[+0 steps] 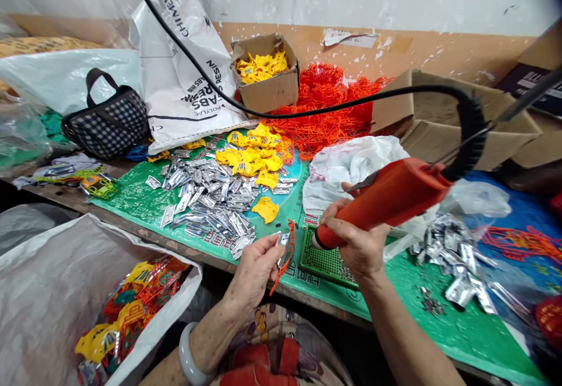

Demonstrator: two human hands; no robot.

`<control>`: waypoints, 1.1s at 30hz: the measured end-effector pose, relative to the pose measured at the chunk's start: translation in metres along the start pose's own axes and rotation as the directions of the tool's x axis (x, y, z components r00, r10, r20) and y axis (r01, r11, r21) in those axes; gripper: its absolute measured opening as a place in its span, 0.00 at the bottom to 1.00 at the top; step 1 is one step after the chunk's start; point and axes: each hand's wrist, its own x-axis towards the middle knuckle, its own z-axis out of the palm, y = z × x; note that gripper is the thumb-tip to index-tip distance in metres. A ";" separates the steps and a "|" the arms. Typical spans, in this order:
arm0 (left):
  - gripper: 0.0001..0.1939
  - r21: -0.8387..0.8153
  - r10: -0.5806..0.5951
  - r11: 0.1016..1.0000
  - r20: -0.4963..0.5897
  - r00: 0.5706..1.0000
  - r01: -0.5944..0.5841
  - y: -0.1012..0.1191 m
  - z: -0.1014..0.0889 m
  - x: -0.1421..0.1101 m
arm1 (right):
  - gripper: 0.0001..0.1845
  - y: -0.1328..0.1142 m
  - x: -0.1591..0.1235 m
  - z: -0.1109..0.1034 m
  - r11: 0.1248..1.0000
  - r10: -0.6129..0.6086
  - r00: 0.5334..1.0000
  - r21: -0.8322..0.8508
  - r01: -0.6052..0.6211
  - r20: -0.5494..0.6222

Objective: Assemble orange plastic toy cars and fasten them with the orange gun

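Note:
My right hand is wrapped round the handle of an orange power screwdriver, tip down over a small green perforated pad. A black cable runs from the tool's rear up to the left. My left hand pinches a small assembly of a silver part and an orange plastic frame, held beside the pad at the table's front edge. A white bangle sits on my left wrist.
On the green mat lie a heap of silver parts and yellow plastic pieces. Behind are an orange frame pile, a box of yellow pieces, a checked bag and cardboard boxes. A white sack of finished pieces stands at lower left.

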 end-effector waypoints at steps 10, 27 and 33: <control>0.14 0.110 0.015 0.994 0.053 0.998 -0.021 0.000 0.001 0.005 | 0.07 0.006 -0.005 0.000 0.998 0.032 0.999 -0.057 -0.033 -0.006; 0.14 0.491 0.035 0.865 0.138 0.990 -0.099 0.021 -0.018 0.013 | 0.10 0.008 -0.009 0.005 0.995 0.024 0.999 -0.101 -0.021 0.026; 0.10 0.467 -0.006 0.882 0.159 0.987 -0.070 0.023 -0.011 0.017 | 0.07 0.005 -0.004 0.002 0.996 0.028 1.000 -0.079 -0.029 -0.014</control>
